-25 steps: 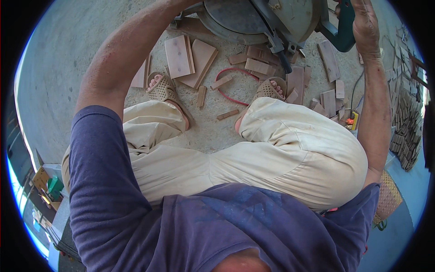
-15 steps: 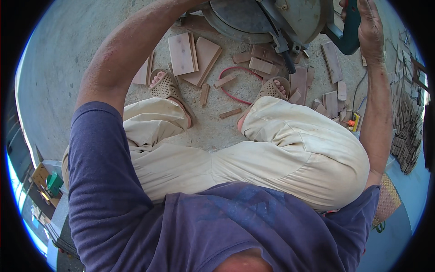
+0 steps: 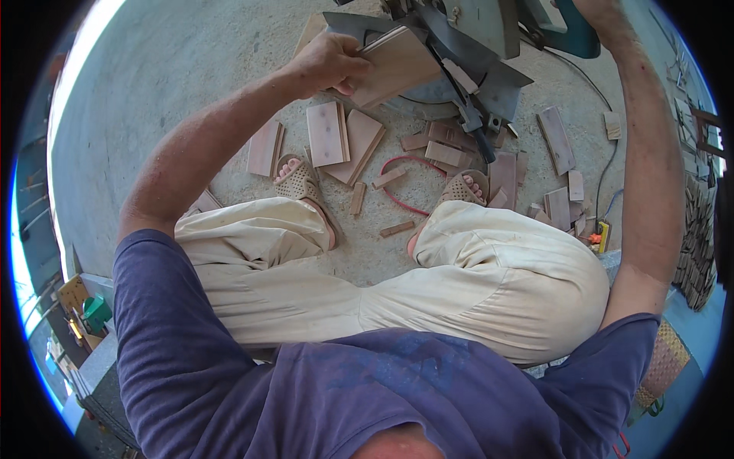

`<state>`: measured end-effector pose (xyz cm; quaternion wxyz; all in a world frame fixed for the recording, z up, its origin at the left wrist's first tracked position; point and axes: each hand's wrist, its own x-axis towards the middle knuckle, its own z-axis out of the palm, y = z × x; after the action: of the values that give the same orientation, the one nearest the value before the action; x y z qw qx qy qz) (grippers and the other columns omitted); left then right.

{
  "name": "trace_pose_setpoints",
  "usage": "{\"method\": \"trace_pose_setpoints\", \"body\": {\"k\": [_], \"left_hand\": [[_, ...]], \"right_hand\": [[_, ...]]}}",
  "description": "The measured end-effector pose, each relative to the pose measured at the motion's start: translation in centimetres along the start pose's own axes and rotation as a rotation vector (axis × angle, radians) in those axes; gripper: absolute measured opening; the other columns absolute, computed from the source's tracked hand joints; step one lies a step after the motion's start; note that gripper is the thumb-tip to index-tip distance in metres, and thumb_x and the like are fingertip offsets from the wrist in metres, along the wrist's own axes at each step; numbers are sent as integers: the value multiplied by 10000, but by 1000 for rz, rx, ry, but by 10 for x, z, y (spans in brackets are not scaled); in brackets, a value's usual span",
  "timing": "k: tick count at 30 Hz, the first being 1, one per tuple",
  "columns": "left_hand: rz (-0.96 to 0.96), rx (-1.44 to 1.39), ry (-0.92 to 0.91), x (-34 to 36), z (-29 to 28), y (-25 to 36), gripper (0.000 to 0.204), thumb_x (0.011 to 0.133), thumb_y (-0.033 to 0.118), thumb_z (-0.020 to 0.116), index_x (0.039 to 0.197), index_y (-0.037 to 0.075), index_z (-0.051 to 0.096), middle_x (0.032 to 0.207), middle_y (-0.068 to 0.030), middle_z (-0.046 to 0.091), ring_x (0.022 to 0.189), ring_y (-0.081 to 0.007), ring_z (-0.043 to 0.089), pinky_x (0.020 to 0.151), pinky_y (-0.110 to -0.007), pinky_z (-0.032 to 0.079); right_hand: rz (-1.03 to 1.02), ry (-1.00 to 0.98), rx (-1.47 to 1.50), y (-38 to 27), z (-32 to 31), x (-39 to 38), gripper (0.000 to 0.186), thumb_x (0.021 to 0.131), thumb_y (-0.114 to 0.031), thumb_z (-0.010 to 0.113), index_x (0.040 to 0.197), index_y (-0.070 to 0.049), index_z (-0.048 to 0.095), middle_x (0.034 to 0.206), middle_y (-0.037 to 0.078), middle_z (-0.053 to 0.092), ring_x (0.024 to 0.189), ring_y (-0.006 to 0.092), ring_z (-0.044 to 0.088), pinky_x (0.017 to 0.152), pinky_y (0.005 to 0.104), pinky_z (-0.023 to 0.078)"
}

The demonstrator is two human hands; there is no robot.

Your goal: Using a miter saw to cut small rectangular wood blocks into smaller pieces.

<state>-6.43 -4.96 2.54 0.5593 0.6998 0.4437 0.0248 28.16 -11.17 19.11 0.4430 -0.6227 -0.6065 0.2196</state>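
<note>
Fingers of my left hand (image 3: pixel 332 65) are wrapped on the left end of a pale, grooved wooden board (image 3: pixel 401 69), held tilted over the left part of a mitre saw's round base (image 3: pixel 428 101). A thin wood strip (image 3: pixel 461 76) lies beside the black slotted bar of the saw, right of the board. At the top right, my right hand (image 3: pixel 592 15) grips the dark green saw handle (image 3: pixel 575 38), partly cut off by the frame's edge. The saw's grey housing (image 3: pixel 493 27) stands between the handle and the board.
Several offcuts (image 3: pixel 327 134) lie on the concrete floor (image 3: pixel 183 69) around my sandalled feet, with a red loop of cord (image 3: pixel 401 205) among them. A black cable (image 3: pixel 610 103) runs at the right. Stacked wood pieces (image 3: pixel 696 245) and a woven bag (image 3: pixel 661 359) sit at the far right.
My left hand has come down and leftward into view from the top edge, holding a board. The floor and saw appear lower in the picture as the view shifted.
</note>
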Motion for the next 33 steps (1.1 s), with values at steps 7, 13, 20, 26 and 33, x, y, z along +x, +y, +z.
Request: {"method": "trace_pose_setpoints", "body": {"k": [7,13,20,26,33], "left_hand": [[-109,-394,-44,-94,-1,37,181,958,164,713,1027,-2,694,893,-59,681,717,-139,691,578,-293,633],[-15,-530,-265,-165,-17,51,214,959,180,708,1049,-14,693,938,-101,683,763,-189,706,597,-338,641],[114,-632,-321,-195,-11,76,157,956,167,720,964,19,669,871,-57,670,677,-155,694,536,-315,630],[5,117,-132,-178,-44,54,107,873,77,711,855,-17,663,789,-68,642,600,-169,660,472,-330,603],[-181,192,69,-174,-86,-4,117,833,50,701,844,-44,634,793,-92,639,613,-204,676,440,-352,595]], "right_hand": [[-77,87,-289,-34,-14,49,408,1030,-230,591,1340,35,608,1151,153,712,1017,218,650,901,350,534],[339,140,12,-8,-54,-35,597,987,-432,650,1426,-37,567,1252,103,684,1127,171,637,891,340,531],[835,-195,103,-15,-97,-224,456,1013,-332,630,1366,-46,587,1152,93,700,931,163,673,738,298,556],[964,-161,-132,23,-98,-292,435,996,-294,666,1334,-27,604,1090,83,712,859,151,683,698,275,559],[581,-81,-181,164,-6,-327,428,931,-253,732,1271,-6,655,1038,119,735,907,261,700,795,377,560]]}}
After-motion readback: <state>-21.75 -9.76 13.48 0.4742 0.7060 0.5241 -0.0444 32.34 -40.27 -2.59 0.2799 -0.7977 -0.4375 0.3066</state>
